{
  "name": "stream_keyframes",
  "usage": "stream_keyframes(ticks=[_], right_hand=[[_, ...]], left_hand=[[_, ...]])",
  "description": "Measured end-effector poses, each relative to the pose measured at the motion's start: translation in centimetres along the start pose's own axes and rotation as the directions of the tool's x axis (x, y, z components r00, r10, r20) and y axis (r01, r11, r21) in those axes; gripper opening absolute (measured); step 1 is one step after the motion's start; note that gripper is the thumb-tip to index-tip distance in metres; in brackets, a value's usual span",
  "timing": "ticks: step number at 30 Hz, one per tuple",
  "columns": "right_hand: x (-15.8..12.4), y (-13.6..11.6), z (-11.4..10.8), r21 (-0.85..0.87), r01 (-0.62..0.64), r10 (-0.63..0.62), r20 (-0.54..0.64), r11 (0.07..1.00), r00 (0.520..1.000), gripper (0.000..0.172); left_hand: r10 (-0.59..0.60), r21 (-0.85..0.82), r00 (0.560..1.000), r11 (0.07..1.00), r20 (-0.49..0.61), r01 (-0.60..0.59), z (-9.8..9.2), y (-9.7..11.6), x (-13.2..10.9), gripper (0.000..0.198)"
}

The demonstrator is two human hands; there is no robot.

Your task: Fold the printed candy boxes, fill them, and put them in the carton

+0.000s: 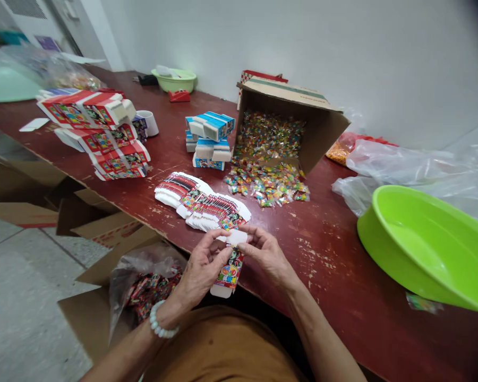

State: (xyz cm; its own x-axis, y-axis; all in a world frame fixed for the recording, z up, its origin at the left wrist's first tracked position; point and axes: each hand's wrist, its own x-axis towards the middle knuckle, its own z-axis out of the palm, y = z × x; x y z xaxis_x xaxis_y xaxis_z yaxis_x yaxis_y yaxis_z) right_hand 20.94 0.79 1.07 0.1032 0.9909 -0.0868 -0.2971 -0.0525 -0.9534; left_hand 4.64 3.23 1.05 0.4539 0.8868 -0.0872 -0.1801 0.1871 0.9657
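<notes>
Nearest the head camera, an ochre shirt front point(219, 345) is seen, with both forearms reaching out above it toward the table edge. A white bead bracelet point(161, 321) is worn on the left wrist. A small printed paperboard box point(228, 275) is held upright just past the edge of a worn red-brown table point(334, 249), with a white end flap at its top. The left hand point(201, 268) is closed around the box's upper part, while the right hand point(266, 254) is closed on the flap from the other side. Just beyond the hands, fanned rows of flat printed box blanks point(203, 201) are laid on the table. Farther back, stacks of red printed boxes point(101, 132) and blue printed boxes point(209, 140) are piled, and wrapped sweets point(266, 180) are spilled from a cardboard carton point(290, 116) tipped on its side. A lime-green basin point(422, 244) is set at the right, beside a clear plastic bag point(406, 175). Below the table edge, an open cardboard box point(95, 318) is seen on the floor, holding printed blanks in a plastic bag point(151, 286).
</notes>
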Motion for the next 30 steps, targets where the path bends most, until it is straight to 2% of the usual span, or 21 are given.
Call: stream_keyframes(ticks=[2,4,6,8,11,14,17,21,23,26,30], right_hand=[[-0.2,-0.1,0.1,-0.099,0.082,-0.08,0.023,0.992,0.997,0.021],[-0.5,0.0,0.2,-0.17,0.162,-0.163,0.004,0.972,0.987,0.018],[-0.9,0.1,0.2,-0.213,0.188,-0.195,-0.011,0.959,0.981,0.018],[-1.2,0.1,0.1,-0.275,0.194,-0.196,0.021,0.942,0.98,0.018],[-1.3,-0.2,0.0,-0.384,0.225,-0.205,0.094,0.896,0.974,0.02],[-0.8,-0.7,0.0,-0.418,0.17,-0.13,0.123,0.893,0.984,0.018],[0.1,-1.0,0.1,-0.357,0.136,-0.095,0.132,0.924,0.987,0.019],[0.8,-0.8,0.2,-0.231,0.066,-0.054,0.056,0.971,0.997,0.025],[0.7,-0.5,0.0,-0.224,0.061,-0.051,0.051,0.973,0.997,0.025],[0.1,-0.1,-0.4,-0.294,0.174,-0.138,0.137,0.94,0.981,0.02],[-0.7,0.1,-0.7,-0.426,0.364,-0.277,0.254,0.828,0.927,0.014]], left_hand=[[-0.054,-0.109,0.998,0.993,0.016,0.056,0.1,0.2,-0.2,0.052],[-0.176,-0.203,0.977,0.959,0.117,0.198,0.2,0.3,-0.4,0.05],[-0.317,-0.249,0.916,0.893,0.247,0.376,0.4,0.2,-0.4,0.047],[-0.42,-0.27,0.863,0.828,0.282,0.491,0.6,-0.1,-0.4,0.057],[-0.46,-0.279,0.874,0.828,0.157,0.486,1.0,-0.4,-0.3,0.055],[-0.424,-0.224,0.902,0.874,0.086,0.432,1.5,-0.3,-0.2,0.058],[-0.377,-0.156,0.921,0.908,0.094,0.388,1.7,-0.2,-0.1,0.065],[-0.335,-0.066,0.936,0.937,0.106,0.342,1.3,-0.2,0.2,0.067],[-0.319,-0.03,0.944,0.946,0.09,0.323,1.0,-0.4,0.4,0.065],[-0.354,-0.056,0.928,0.931,0.113,0.362,0.8,-0.7,0.7,0.065],[-0.423,-0.114,0.897,0.892,0.13,0.437,1.1,-1.4,1.1,0.069]])
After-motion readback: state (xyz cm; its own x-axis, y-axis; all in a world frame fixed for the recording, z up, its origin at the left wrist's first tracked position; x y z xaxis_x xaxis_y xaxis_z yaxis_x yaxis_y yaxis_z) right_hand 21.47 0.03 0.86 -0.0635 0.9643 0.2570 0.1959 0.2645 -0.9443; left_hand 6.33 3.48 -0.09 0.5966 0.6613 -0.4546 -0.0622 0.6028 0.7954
